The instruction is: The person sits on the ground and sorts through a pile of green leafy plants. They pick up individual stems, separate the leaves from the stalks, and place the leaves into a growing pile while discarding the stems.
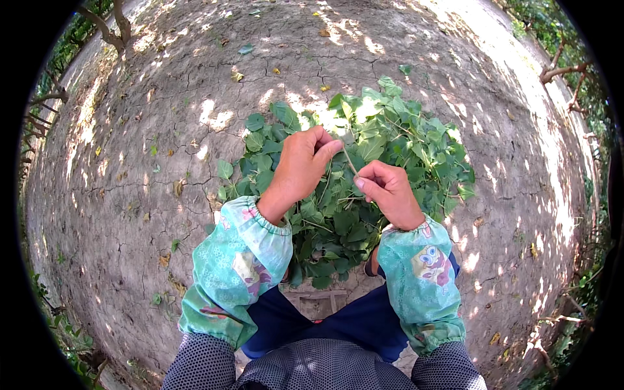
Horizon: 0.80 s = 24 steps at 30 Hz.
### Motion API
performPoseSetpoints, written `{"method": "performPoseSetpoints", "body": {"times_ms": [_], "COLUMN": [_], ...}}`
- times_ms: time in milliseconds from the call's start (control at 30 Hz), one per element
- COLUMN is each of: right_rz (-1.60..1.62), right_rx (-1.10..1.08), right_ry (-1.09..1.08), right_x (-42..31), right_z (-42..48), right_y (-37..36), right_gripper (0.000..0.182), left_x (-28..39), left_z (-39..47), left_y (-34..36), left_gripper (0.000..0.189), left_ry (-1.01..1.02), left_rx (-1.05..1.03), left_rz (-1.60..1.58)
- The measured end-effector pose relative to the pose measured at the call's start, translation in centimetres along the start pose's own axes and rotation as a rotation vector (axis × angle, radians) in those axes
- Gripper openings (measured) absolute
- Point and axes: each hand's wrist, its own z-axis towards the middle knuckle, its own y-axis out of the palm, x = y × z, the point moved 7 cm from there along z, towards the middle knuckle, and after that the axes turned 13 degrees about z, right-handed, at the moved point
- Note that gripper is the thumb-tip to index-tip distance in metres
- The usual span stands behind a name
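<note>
A thin pale stem [350, 161] runs slantwise between my two hands above a heap of green leaves [346, 222]. My left hand [307, 163] pinches its upper end between thumb and forefinger. Lower down and to the right, my right hand [390, 192] grips the other end between thumb and fingertip. A leaf [347, 109] stands near the upper end of the stem; whether it is attached, I cannot tell. The heap lies on the ground in front of me, with bare twigs [319, 225] among its broad leaves. Green printed sleeve covers reach to both wrists.
Cracked dry soil [146, 204] surrounds the heap, dappled with sun. Fallen yellow leaves [237, 76] are scattered over it. Tree branches [114, 31] rise at the far left, others [560, 73] at the far right. A small wooden frame [316, 295] shows between my legs.
</note>
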Motion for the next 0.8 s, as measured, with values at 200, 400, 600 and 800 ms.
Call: {"method": "performPoseSetpoints", "body": {"times_ms": [200, 400, 600, 800], "right_rz": [-0.593, -0.817, -1.007, -1.173], "right_rx": [0.015, 0.306, 0.22, 0.022], "right_ry": [-0.008, 0.198, 0.343, 0.329], "right_x": [4.2, 17.8, 28.5, 33.3], "right_z": [0.1, 0.1, -3.8, 0.0], "right_y": [-1.8, -4.7, -3.6, -2.3], "right_gripper": [0.012, 0.014, 0.026, 0.021], "left_x": [0.1, 0.1, 0.5, 1.4], "left_z": [0.3, -0.2, -0.5, -0.7], "left_y": [-2.7, -3.6, -3.4, -1.7], "left_gripper": [0.017, 0.019, 0.02, 0.02], "left_ry": [0.162, 0.167, 0.209, 0.268], "left_rx": [0.167, 0.186, 0.049, -0.085], "left_rz": [0.475, 0.608, 0.72, 0.741]}}
